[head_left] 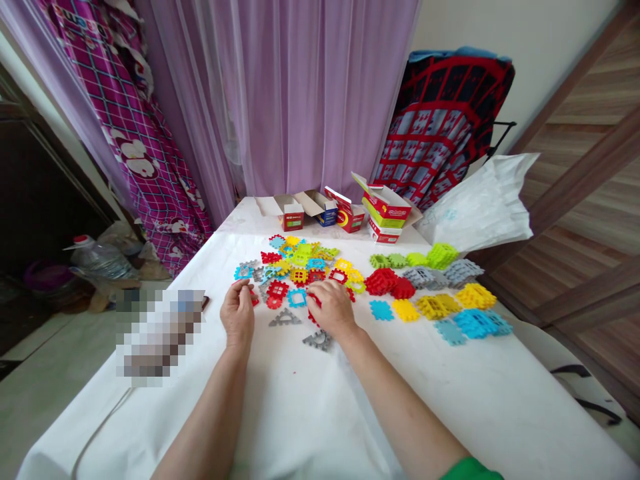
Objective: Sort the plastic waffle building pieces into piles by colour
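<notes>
Green sleeve is showing near right; I'm watching the left hand holding a red piece; apart, the right hand is covering red parts at the near edge of the colourful pile, its grip hidden.

Likely home room: lilac curtains, cartoon-print fabric, draped red-and-navy cloth, wood-panelled door.
</notes>
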{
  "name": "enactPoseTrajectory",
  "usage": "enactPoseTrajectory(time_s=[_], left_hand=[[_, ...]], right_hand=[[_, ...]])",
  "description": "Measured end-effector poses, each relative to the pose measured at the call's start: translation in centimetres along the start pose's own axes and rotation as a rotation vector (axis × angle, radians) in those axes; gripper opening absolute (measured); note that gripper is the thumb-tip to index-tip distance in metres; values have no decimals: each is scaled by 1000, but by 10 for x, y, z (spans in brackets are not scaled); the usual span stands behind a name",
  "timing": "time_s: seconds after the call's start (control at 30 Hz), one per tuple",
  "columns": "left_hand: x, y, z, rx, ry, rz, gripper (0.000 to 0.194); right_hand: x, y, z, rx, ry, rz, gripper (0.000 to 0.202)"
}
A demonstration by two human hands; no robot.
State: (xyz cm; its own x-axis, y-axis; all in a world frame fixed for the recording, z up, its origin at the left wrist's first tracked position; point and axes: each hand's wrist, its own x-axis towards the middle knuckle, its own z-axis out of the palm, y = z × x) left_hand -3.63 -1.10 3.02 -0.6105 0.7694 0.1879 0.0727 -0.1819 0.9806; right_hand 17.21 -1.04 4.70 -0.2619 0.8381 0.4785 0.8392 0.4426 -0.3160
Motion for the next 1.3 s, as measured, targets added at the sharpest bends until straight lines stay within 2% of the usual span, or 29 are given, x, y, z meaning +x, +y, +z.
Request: enactPoseTrajectory(time_s=[0.1, 0.2, 0.37, 0.53, 0.63, 0.7, 0.77, 0.87, 0.97, 1.03, 1.1, 1.17, 1.3], left_hand=[[1, 0, 1, -30, 17, 0, 27], [3, 0, 2, -46, 14, -15, 26], [5, -2, 6, -50, 7, -41, 26], [5, -6, 8, -41, -13, -65, 26], [5, -9, 8, -24, -37, -57, 27], [5, -11, 8, -16, -45, -48, 27], [5, -12, 9, -16, -46, -47, 27], [4, -10, 10, -19, -56, -54, 27], [3, -9, 11, -3, -82, -51, 27], [2, -8, 11, 8, -90, -53, 28], [1, -8, 11, 15, -94, -58, 28], [0, -8, 10, 25, -99, -58, 28], [0, -8, 8, 56, -103, -39, 29]], right_hand=[[19, -30, 15, -22, -170, -2, 23], [31, -48, 26, -64, -240, 44, 29], [39, -61, 37, -135, -287, 121, 32], [45, -62, 41, -135, -302, 117, 21], [45, -54, 40, -67, -208, 106, 21], [41, -42, 37, 15, -110, 150, 21], [32, -26, 31, 140, -72, 253, 21], [12, 0, 21, 435, -86, 440, 22], [-9, 20, 11, 721, -29, 623, 38], [-20, 28, 7, 816, 48, 714, 46], [-29, 32, 3, 847, 100, 768, 48], [-36, 35, -2, 802, 77, 789, 44], [-51, 43, -16, 384, 25, 689, 21]])
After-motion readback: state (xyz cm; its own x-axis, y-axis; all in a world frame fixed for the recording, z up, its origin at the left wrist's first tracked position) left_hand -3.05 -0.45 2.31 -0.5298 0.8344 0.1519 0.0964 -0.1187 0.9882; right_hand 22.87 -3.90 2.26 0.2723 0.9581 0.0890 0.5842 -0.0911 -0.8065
